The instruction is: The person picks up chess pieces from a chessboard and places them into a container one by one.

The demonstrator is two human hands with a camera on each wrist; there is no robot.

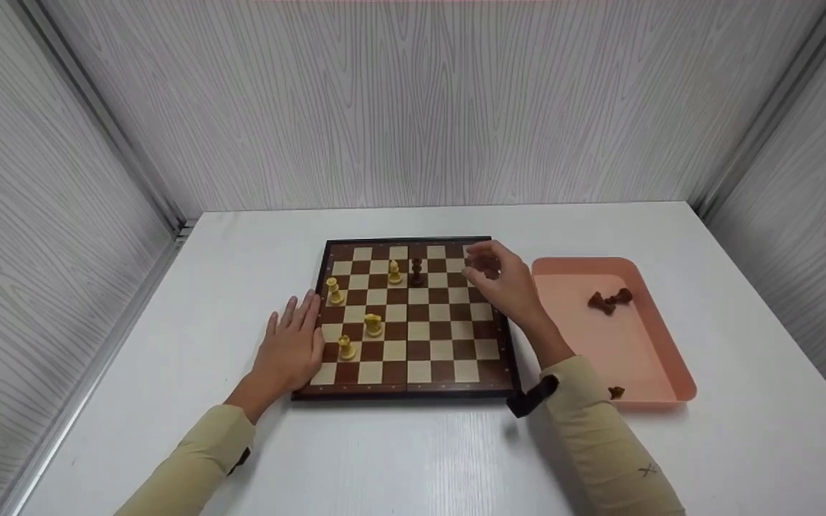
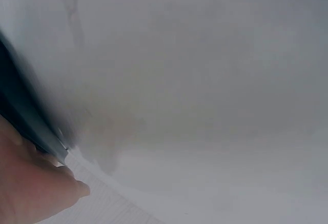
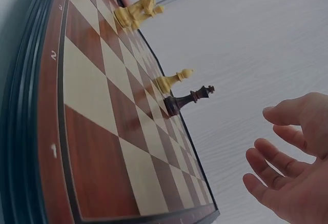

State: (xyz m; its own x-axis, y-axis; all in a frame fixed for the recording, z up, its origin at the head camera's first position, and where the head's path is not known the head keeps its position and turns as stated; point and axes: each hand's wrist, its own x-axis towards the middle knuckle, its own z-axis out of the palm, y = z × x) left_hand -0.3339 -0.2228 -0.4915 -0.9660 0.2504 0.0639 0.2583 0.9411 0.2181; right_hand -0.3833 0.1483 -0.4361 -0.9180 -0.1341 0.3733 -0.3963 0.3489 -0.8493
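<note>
A brown-and-cream chessboard (image 1: pixel 419 351) lies on the table. My left hand (image 1: pixel 288 350) rests along its left edge, fingers straight and pointing away. Above the board's right edge hovers my right hand (image 1: pixel 510 283); its fingers (image 3: pixel 277 160) are loosely bent in the right wrist view, with nothing between them. A dark king (image 3: pixel 190 101) stands upright beside a cream bishop (image 1: pixel 395 273). Nearer my left hand are a cream crowned piece (image 1: pixel 335 292), a cream knight (image 1: pixel 373 325) and a cream rook (image 1: pixel 346 348). The left wrist view shows mostly blurred white tabletop.
A pink tray (image 1: pixel 624 351) sits to the right of the board, with several dark chess pieces (image 1: pixel 601 304) lying in it. The right forearm passes over its near left corner. Wood-grain panels (image 1: pixel 420 107) close off the back and sides of the white table (image 1: pixel 169 322).
</note>
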